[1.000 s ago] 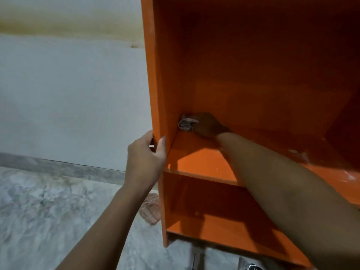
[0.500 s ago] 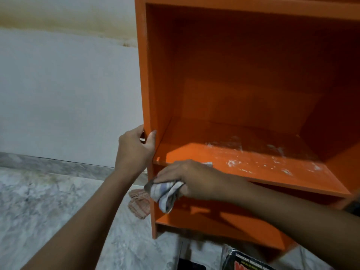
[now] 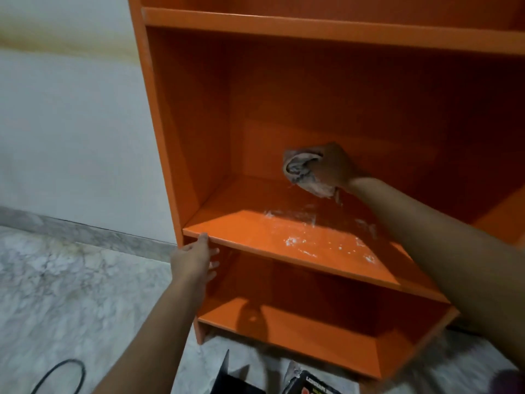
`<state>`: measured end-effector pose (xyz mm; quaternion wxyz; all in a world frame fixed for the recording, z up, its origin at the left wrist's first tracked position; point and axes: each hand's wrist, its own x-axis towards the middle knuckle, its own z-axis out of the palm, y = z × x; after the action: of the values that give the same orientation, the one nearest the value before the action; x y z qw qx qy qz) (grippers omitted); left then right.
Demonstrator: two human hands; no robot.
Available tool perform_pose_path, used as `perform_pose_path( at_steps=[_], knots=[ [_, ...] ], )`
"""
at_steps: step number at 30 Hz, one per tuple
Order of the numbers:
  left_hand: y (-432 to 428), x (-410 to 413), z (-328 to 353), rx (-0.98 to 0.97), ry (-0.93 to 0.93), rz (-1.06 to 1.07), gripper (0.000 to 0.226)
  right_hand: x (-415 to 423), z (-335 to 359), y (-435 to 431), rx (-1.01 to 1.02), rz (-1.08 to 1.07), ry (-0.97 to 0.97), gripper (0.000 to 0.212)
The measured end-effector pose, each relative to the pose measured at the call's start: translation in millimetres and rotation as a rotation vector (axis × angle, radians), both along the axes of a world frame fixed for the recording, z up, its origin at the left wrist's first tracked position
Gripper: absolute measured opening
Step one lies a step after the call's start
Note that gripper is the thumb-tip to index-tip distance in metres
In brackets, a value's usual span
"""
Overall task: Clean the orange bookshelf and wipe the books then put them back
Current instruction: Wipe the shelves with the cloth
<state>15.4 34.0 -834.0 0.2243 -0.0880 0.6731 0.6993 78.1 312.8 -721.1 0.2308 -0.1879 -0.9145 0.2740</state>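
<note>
The orange bookshelf (image 3: 326, 29) fills the right of the view, its compartments holding no books. My right hand (image 3: 332, 166) reaches deep into the middle compartment and grips a crumpled pale cloth (image 3: 305, 173) against the back panel, just above the shelf board. White dust smears (image 3: 295, 237) lie on that shelf board. My left hand (image 3: 194, 258) rests at the front left corner of the same board, thumb on its edge and fingers below it. Dark books (image 3: 308, 383) lie on the floor under the shelf, only partly seen.
A white wall (image 3: 71, 137) with a grey skirting stands to the left. The marble floor (image 3: 71, 294) spreads below it. A black cable (image 3: 61, 376) loops on the floor at the bottom left. A dark object (image 3: 227, 376) stands beside the books.
My right hand moved with the cloth from the shelf's front edge back inside to the rear panel. My left hand slid from the side panel's edge down to the shelf board's front corner.
</note>
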Motion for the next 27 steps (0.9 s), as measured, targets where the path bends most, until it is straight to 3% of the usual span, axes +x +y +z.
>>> perform_pose_path(
  at_steps=[5,10,13,21,27],
  knots=[
    [8,4,14,0.001,-0.052,-0.007,0.015,-39,-31,23,-0.019,0.052,-0.042,0.043],
    [11,-7,10,-0.06,-0.068,-0.072,0.023,-66,-63,22,0.046,0.127,-0.196,0.039],
    [11,-18,2,-0.062,-0.056,-0.126,0.03,-77,-76,26,0.022,0.136,-0.192,0.036],
    [8,-24,1,-0.085,-0.078,-0.181,0.04,-25,-80,-45,-0.002,0.271,-0.25,0.032],
    [4,-27,1,-0.09,-0.08,-0.168,0.042,45,-78,-141,0.064,0.599,-0.284,0.066]
  ],
)
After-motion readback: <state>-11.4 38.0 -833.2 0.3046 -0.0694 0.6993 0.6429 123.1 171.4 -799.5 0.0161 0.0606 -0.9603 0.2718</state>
